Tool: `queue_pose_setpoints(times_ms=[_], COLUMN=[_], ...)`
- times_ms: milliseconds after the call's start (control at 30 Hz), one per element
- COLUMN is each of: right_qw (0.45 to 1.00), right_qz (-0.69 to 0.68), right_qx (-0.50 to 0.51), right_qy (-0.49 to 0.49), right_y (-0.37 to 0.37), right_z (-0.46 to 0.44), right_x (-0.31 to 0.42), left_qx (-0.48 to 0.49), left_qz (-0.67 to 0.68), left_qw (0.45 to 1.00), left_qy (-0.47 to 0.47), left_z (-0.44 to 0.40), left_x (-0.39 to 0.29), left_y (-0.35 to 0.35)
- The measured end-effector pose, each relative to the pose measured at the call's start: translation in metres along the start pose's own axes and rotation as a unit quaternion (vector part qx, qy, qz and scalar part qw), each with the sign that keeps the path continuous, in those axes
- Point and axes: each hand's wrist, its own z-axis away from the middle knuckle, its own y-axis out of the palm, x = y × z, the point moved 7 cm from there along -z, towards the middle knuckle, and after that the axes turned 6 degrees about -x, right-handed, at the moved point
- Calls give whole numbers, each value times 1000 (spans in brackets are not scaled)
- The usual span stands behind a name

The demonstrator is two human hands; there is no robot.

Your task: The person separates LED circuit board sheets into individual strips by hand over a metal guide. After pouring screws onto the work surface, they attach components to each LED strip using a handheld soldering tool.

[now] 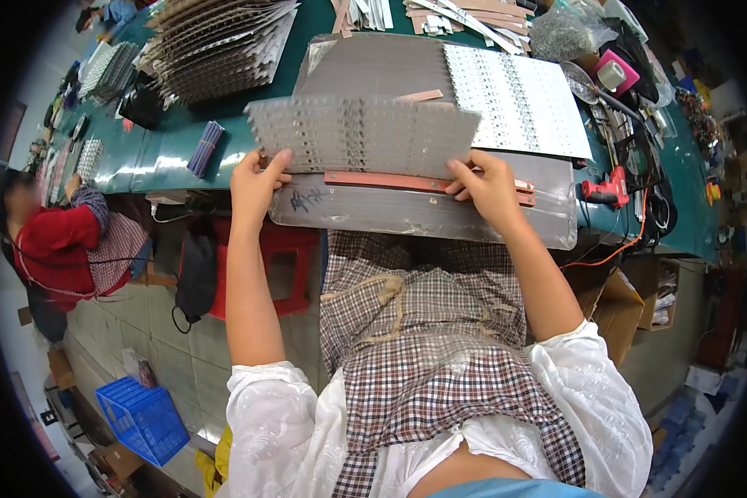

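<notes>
A thin grey sheet (307,137) with a jagged edge and rows of small dark marks is raised at a tilt over a dark grey board (349,212). My left hand (256,184) is closed on its lower left corner, thumb in front. Its lower right corner is between the thumb and fingers of my right hand (490,189). Just below the sheet, a red strip (382,180) lies along the board, its right end passing behind my right fingers. A white sheet (519,104) with similar rows of marks lies flat at the board's right.
Stacked sheets (216,50) stand at the back left, near a bundle of thin sticks (206,149). A red tool (606,189) with an orange cable lies at right. Strip offcuts (473,21) lie behind. Another person (66,232) sits at left.
</notes>
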Motion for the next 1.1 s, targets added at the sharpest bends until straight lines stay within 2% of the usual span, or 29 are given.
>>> queue_pose_setpoints(times_ms=[67,100,200,300,400,433,467,567,633,700,800,900,1000,1100], right_qw=[999,998,996,995,990,989,987,987,992,995,992,971,985,983], right_qz=[-13,-19,-33,-80,-90,-93,-98,51,33,-6,34,59,84,91], right_qx=[-10,-18,-33,-56,-91,-102,-114,-115,-71,-29,-37,-76,-33,-26], right_qy=[43,49,70,39,-56,-53,-55,-98,-103,-91,-113,-217,-148,-157], right_y=[4,6,6,3,-5,-4,-5,-21,-18,-11,-8,-12,-9,-5], right_z=[-1,-2,-2,-4,-17,-25,-32,-25,-15,-3,2,3,0,-1], right_x=[1,-1,2,3,2,-2,-2,13,8,7,3,20,4,4], left_qx=[-23,-62,-97,-78,-66,-71,-76,-73,-54,-26,-5,13,25,38], left_qz=[-89,-127,-272,-142,-96,-17,-39,-89,-93,-4,77,80,85,75], left_qw=[996,990,956,987,992,995,994,990,986,993,994,996,995,996], left_qy=[-15,5,50,5,49,72,69,81,127,119,79,45,34,28], left_z=[-4,-10,-16,-8,-17,-22,-24,-15,-14,-9,-7,-3,-3,-2], left_x=[-3,1,0,-8,-24,-26,-26,-39,-29,-14,1,3,1,1], left_y=[4,4,5,5,7,14,12,5,-2,-1,1,1,4,2])
